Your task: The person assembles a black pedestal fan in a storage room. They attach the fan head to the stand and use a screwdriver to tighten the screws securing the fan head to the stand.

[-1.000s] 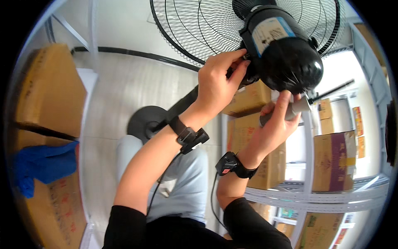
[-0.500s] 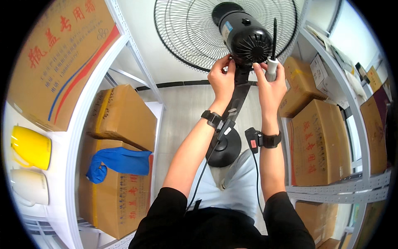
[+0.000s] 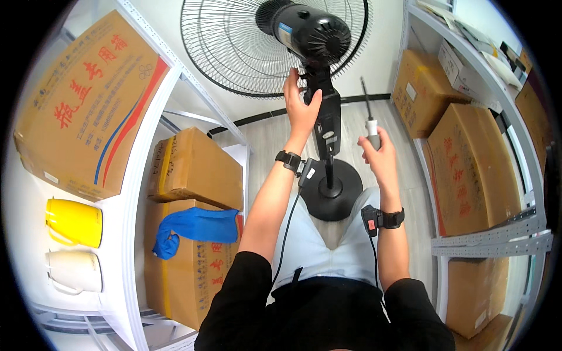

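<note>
A black pedestal fan (image 3: 319,38) stands in front of me, its motor housing and round wire guard at the top and its round base on the floor between my feet. My left hand (image 3: 301,111) is at the left of the fan's neck, fingers stretched up and thumb apart. Whether its fingertips touch the neck I cannot tell. To the right of the stand, my right hand (image 3: 381,157) is closed round the pale grey handle of a screwdriver (image 3: 373,128). The dark shaft of that tool points upward, away from the fan.
Metal shelves flank me. On the left are cardboard boxes (image 3: 196,164), a blue cloth (image 3: 199,225), a yellow jug (image 3: 75,222) and a white jug (image 3: 76,271). More cardboard boxes (image 3: 471,169) fill the right shelf (image 3: 497,248). Cables run from both wrist straps.
My right hand has drawn back from the fan's neck, lowering the screwdriver. The left hand's fingers have opened out from a pinch beside the neck. My view has shifted, too.
</note>
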A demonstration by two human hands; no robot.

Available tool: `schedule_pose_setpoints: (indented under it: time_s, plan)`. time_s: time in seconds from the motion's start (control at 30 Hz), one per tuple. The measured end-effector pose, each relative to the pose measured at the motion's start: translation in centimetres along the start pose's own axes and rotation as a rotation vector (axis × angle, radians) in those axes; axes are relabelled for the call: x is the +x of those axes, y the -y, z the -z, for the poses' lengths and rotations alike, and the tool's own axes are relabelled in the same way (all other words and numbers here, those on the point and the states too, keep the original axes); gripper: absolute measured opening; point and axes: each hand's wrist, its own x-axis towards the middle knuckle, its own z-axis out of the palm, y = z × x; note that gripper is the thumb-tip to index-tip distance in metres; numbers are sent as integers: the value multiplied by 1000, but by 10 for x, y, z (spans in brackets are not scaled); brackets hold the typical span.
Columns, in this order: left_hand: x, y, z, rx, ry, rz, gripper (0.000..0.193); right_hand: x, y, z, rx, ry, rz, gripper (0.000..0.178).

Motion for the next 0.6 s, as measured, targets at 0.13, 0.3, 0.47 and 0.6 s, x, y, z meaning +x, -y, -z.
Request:
schedule_pose_setpoints:
  time_s: [0.13, 0.3, 0.47, 0.6]
  plan:
    - [-37, 36, 0, 34, 174, 52, 93, -27, -53, -2, -276, 54, -11, 47]
    - [-56, 40, -8, -631, 323, 541, 81, -57, -49, -7, -247, 147, -22, 48]
    - [-72, 84, 7, -673, 385, 713, 73, -65, -34, -20, -139, 185, -60, 47]
    - [-71, 72, 8, -718, 495, 681, 69, -61, -38, -27, -134, 150, -37, 47]
